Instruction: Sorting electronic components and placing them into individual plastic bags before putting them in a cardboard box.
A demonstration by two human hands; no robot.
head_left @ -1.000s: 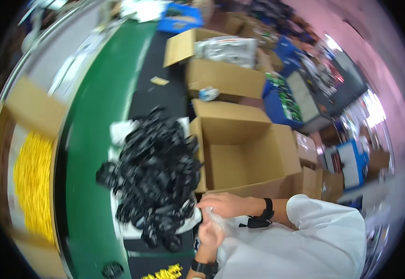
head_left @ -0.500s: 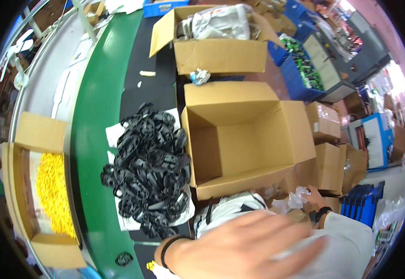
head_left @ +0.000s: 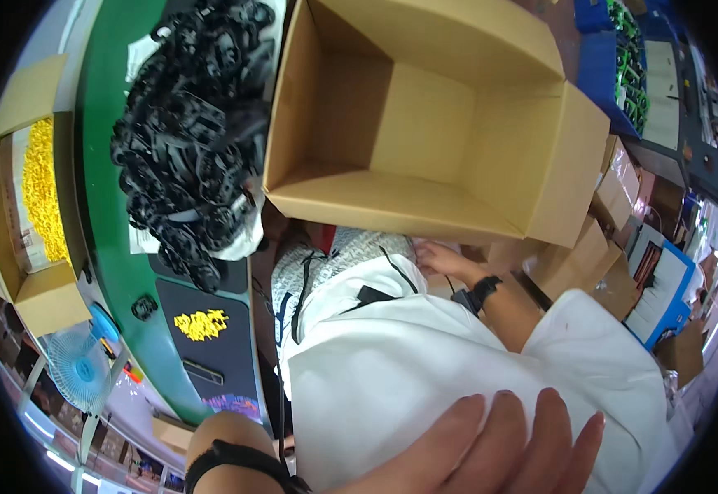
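Note:
My left hand (head_left: 491, 449), with a black band at its wrist, is low in the picture over my white shirt (head_left: 408, 354). Its fingers are a little apart and nothing shows in them. Beyond it my right hand (head_left: 445, 259), with a black watch (head_left: 484, 290), is by my lap below the near edge of a large open cardboard box (head_left: 433, 198). Its fingertips are partly hidden, so I cannot make out their grip. The box holds nothing I can see. Left of it lies a heap of black plastic parts (head_left: 190, 140) on white sheets.
A small pile of yellow pieces (head_left: 201, 323) and a dark bar-shaped thing (head_left: 203, 372) lie on a black mat. A single black part (head_left: 145, 307) is on the green tabletop (head_left: 99, 198). Farther left stands a carton with yellow pieces (head_left: 43, 193), above a blue fan (head_left: 79, 370).
The view has swung down toward my lap, so the box and heap sit higher. My right hand has come away from the clear plastic to my lap. My left hand is lower in the picture.

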